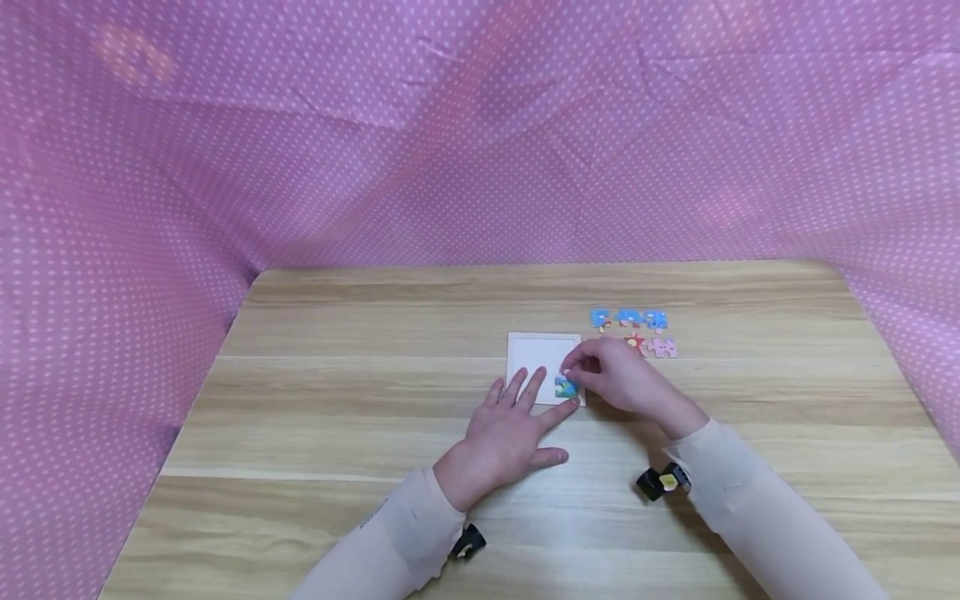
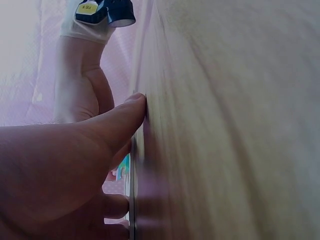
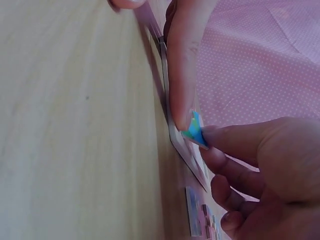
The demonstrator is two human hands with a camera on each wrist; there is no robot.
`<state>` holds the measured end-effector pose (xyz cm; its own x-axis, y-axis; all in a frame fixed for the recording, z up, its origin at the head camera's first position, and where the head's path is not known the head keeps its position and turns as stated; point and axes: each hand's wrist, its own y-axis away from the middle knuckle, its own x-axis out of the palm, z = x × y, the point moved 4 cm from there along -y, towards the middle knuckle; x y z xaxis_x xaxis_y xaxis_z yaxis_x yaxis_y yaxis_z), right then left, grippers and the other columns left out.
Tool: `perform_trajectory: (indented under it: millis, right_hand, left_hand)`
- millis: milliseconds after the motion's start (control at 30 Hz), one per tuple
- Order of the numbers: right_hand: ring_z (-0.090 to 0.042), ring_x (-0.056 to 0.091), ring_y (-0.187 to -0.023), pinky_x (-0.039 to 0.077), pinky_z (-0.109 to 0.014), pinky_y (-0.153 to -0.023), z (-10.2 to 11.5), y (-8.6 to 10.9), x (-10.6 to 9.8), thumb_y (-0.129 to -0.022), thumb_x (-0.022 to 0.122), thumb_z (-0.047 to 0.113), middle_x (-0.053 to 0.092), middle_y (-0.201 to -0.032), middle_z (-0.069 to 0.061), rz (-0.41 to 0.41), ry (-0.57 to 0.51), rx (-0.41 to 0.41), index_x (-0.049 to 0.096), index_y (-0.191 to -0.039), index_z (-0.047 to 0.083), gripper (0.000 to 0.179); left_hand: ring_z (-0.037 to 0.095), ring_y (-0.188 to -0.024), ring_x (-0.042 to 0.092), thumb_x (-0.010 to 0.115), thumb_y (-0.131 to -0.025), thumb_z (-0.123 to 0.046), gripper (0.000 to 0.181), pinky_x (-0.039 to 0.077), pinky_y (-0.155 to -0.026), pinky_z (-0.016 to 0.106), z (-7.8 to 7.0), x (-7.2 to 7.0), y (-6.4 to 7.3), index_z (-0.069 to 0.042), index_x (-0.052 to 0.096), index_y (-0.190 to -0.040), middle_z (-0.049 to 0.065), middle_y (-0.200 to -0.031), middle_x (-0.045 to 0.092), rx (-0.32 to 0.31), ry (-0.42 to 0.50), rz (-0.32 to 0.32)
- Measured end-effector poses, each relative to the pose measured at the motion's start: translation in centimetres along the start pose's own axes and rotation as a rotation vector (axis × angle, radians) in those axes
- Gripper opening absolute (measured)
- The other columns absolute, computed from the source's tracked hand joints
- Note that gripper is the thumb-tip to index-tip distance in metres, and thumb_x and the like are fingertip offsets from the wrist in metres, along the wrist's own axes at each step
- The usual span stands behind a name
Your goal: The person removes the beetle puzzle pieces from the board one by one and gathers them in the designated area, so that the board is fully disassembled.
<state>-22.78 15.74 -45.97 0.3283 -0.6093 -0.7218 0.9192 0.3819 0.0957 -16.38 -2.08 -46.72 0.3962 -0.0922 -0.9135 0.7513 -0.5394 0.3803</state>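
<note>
A white square puzzle tray (image 1: 534,354) lies on the wooden table. My left hand (image 1: 508,433) is spread flat, its fingertips on the tray's near part and its thumb out on the table. My right hand (image 1: 626,379) pinches a blue-green puzzle piece (image 3: 194,131) between thumb and fingers, over the tray's near right corner. That piece sits tilted in the right wrist view, with the left index fingertip right at its edge. In the left wrist view, the left thumb (image 2: 127,112) hides most of the tray.
Beyond the right hand lie several loose puzzle pieces: blue ones (image 1: 630,317) in a back row, then a red sun piece (image 1: 635,342) and a pink piece (image 1: 663,347). Pink dotted cloth (image 1: 480,167) hangs behind the table (image 1: 337,375).
</note>
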Motion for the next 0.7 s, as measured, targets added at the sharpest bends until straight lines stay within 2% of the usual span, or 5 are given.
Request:
perform_trajectory:
  millis: [433, 600, 700]
  right_hand:
    - [-0.018, 0.063, -0.088, 0.055, -0.034, -0.082, -0.14, 0.33, -0.07, -0.103, 0.073, 0.010, 0.074, -0.097, -0.002, 0.010, -0.053, 0.012, 0.078, -0.109, 0.013, 0.008]
    - [-0.018, 0.064, -0.089, 0.056, -0.033, -0.080, -0.19, 0.44, -0.24, -0.104, 0.071, 0.010, 0.074, -0.099, -0.004, -0.005, -0.081, 0.008, 0.078, -0.110, 0.012, 0.009]
    - [-0.018, 0.066, -0.091, 0.057, -0.034, -0.083, -0.24, 0.56, -0.47, -0.104, 0.071, 0.011, 0.075, -0.101, -0.004, -0.021, -0.088, 0.006, 0.078, -0.110, 0.012, 0.009]
  left_hand:
    - [0.035, -0.171, 0.009, 0.051, -0.106, -0.069, 0.072, 0.015, -0.137, 0.058, 0.16, 0.32, -0.01, -0.052, 0.023, -0.169, 0.010, -0.184, 0.007, 0.005, -0.008, -0.016]
    - [0.035, -0.171, 0.009, 0.050, -0.106, -0.070, 0.072, 0.013, -0.137, 0.059, 0.19, 0.31, -0.02, -0.051, 0.023, -0.170, 0.010, -0.184, 0.007, 0.008, -0.015, -0.023]
    - [0.036, -0.171, 0.010, 0.050, -0.105, -0.070, 0.073, 0.013, -0.137, 0.060, 0.24, 0.26, -0.04, -0.050, 0.023, -0.170, 0.011, -0.184, 0.008, 0.010, -0.016, -0.032]
